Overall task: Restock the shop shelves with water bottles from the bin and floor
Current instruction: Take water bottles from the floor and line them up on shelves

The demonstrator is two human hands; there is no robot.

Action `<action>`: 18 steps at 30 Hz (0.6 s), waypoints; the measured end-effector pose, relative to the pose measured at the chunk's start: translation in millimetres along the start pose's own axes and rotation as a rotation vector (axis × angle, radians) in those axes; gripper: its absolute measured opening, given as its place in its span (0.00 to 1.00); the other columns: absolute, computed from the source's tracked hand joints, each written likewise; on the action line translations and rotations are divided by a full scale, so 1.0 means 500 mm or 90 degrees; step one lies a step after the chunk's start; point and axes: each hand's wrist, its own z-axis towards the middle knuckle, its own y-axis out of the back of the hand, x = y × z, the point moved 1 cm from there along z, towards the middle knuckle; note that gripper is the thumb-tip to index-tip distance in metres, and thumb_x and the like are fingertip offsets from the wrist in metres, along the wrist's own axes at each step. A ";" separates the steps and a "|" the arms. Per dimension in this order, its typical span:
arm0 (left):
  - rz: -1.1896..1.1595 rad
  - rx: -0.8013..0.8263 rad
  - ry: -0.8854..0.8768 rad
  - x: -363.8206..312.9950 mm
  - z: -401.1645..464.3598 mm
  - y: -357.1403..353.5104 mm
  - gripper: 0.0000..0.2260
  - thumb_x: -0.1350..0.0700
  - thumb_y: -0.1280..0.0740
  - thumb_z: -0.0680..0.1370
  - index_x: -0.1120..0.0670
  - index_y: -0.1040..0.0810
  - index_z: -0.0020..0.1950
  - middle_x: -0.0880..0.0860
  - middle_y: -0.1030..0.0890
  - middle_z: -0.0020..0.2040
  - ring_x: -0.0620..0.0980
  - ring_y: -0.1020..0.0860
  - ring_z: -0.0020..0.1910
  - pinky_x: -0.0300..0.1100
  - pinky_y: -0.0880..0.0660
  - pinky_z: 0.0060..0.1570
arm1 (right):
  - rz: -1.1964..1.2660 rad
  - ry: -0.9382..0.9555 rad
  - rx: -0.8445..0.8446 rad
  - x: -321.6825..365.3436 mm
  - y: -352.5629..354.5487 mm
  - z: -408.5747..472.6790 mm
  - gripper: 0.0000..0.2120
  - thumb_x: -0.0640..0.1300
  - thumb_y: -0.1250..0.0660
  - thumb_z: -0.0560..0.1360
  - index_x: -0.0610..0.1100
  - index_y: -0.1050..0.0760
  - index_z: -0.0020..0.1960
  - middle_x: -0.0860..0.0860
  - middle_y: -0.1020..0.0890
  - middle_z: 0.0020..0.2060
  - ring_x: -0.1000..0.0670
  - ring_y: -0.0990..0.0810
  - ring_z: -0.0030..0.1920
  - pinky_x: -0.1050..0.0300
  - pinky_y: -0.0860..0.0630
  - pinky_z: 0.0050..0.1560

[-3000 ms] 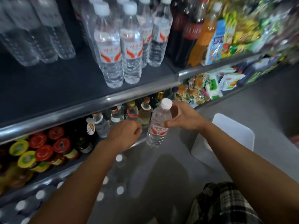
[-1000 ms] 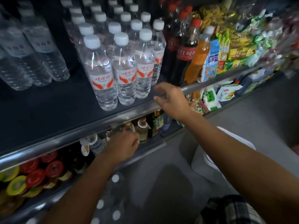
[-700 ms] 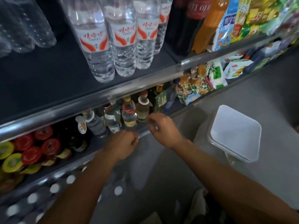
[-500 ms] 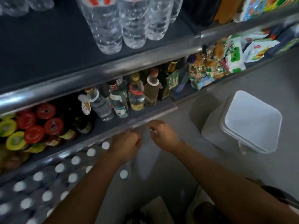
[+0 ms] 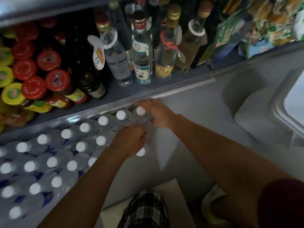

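Many water bottles (image 5: 85, 128) with white caps stand packed in rows on the floor under the lowest shelf. My right hand (image 5: 158, 115) reaches round the end bottle (image 5: 140, 111) of the back row, fingers on its far side and thumb on the near side. My left hand (image 5: 130, 141) is curled just in front, over the bottles of the second row. What lies under its fingers is hidden. A single cap (image 5: 141, 152) shows just below that hand.
The lowest shelf (image 5: 164, 94) overhangs the bottles and holds glass liquor bottles (image 5: 142, 51) and red-lidded jars (image 5: 35, 87). A white bin (image 5: 279, 104) stands on the grey floor at the right. My knee in checked cloth (image 5: 144, 209) is at the bottom.
My right hand left the upper shelf, where it had set a water bottle, and dropped to the floor bottles. My view tilted down with it. My left hand sank from the lower shelf edge to the bottles.
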 end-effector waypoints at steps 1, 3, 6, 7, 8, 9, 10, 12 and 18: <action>-0.003 -0.005 0.001 0.004 0.001 -0.004 0.10 0.54 0.42 0.80 0.55 0.22 0.53 0.55 0.19 0.53 0.56 0.22 0.53 0.50 0.25 0.52 | -0.011 0.005 0.010 -0.002 -0.005 0.012 0.44 0.35 0.30 0.70 0.50 0.49 0.78 0.50 0.44 0.77 0.44 0.45 0.75 0.50 0.38 0.71; -0.006 -0.017 0.001 0.011 0.004 -0.010 0.10 0.54 0.41 0.80 0.54 0.22 0.53 0.54 0.19 0.52 0.55 0.22 0.52 0.49 0.25 0.52 | -0.003 0.010 -0.001 -0.006 -0.012 0.030 0.44 0.34 0.29 0.69 0.50 0.48 0.78 0.49 0.41 0.76 0.43 0.43 0.74 0.49 0.38 0.71; -0.007 -0.031 -0.004 0.018 0.007 -0.015 0.09 0.54 0.41 0.80 0.54 0.22 0.52 0.54 0.20 0.51 0.55 0.22 0.51 0.49 0.25 0.51 | 0.011 0.033 -0.045 -0.009 -0.015 0.046 0.41 0.38 0.26 0.68 0.49 0.41 0.76 0.48 0.38 0.74 0.43 0.38 0.71 0.52 0.39 0.69; -0.010 -0.036 -0.007 0.020 0.008 -0.017 0.09 0.54 0.41 0.80 0.54 0.22 0.52 0.54 0.20 0.51 0.55 0.22 0.51 0.49 0.25 0.51 | -0.005 0.045 -0.058 -0.011 -0.016 0.049 0.39 0.40 0.25 0.67 0.48 0.38 0.74 0.48 0.36 0.73 0.43 0.36 0.70 0.52 0.38 0.68; -0.014 -0.041 -0.011 0.022 0.009 -0.018 0.09 0.55 0.41 0.80 0.54 0.22 0.52 0.54 0.20 0.51 0.55 0.22 0.51 0.49 0.26 0.50 | -0.018 0.055 -0.069 -0.014 -0.018 0.050 0.38 0.41 0.24 0.66 0.47 0.35 0.72 0.48 0.35 0.71 0.44 0.35 0.68 0.52 0.37 0.66; -0.017 -0.047 -0.015 0.023 0.009 -0.020 0.09 0.55 0.41 0.80 0.54 0.21 0.52 0.54 0.20 0.51 0.55 0.22 0.51 0.49 0.26 0.50 | -0.023 0.063 -0.077 -0.015 -0.024 0.049 0.36 0.43 0.23 0.65 0.46 0.32 0.70 0.47 0.33 0.69 0.44 0.34 0.67 0.52 0.35 0.65; -0.018 -0.053 -0.019 0.024 0.010 -0.021 0.09 0.55 0.41 0.80 0.54 0.21 0.52 0.54 0.20 0.51 0.55 0.22 0.51 0.48 0.26 0.50 | -0.023 0.068 -0.080 -0.016 -0.030 0.045 0.36 0.44 0.22 0.64 0.45 0.31 0.68 0.47 0.32 0.68 0.44 0.33 0.66 0.52 0.35 0.64; -0.019 -0.058 -0.020 0.025 0.009 -0.023 0.09 0.54 0.41 0.80 0.54 0.21 0.52 0.55 0.20 0.52 0.55 0.22 0.52 0.48 0.26 0.50 | -0.008 0.065 -0.075 -0.014 -0.046 0.038 0.34 0.44 0.23 0.65 0.45 0.31 0.67 0.47 0.31 0.67 0.44 0.32 0.66 0.52 0.32 0.64; -0.014 -0.059 -0.032 0.012 0.001 -0.010 0.09 0.54 0.41 0.80 0.55 0.24 0.45 0.55 0.20 0.47 0.56 0.22 0.48 0.51 0.25 0.48 | 0.178 -0.043 -0.129 -0.029 -0.034 -0.009 0.30 0.41 0.22 0.65 0.41 0.28 0.65 0.45 0.22 0.61 0.44 0.23 0.61 0.50 0.28 0.62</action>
